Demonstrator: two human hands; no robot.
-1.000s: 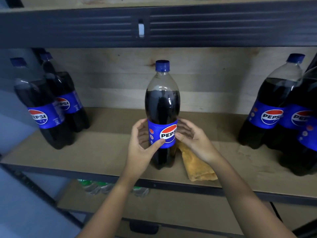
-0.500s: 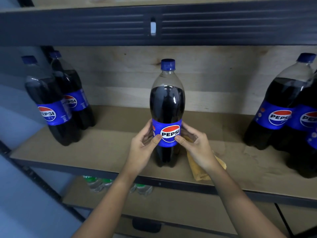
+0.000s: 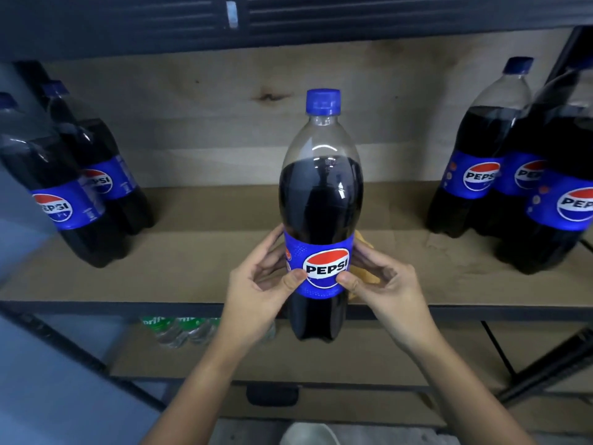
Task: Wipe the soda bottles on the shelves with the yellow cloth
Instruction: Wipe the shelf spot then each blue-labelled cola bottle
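Lifted clear of the shelf [image 3: 192,271] front edge, the soda bottle [image 3: 321,220] is now hanging upright between both hands. Left hand [image 3: 260,284] and right hand [image 3: 382,284] are gripping its label, probably steadying it for wiping. Yellow cloth [image 3: 364,273] is lying behind it, near that edge.

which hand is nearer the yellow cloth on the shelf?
Right. The right hand grips the upright dark Pepsi soda bottle directly in front of the folded yellow cloth; the left hand grips the bottle's far side, away from the cloth.
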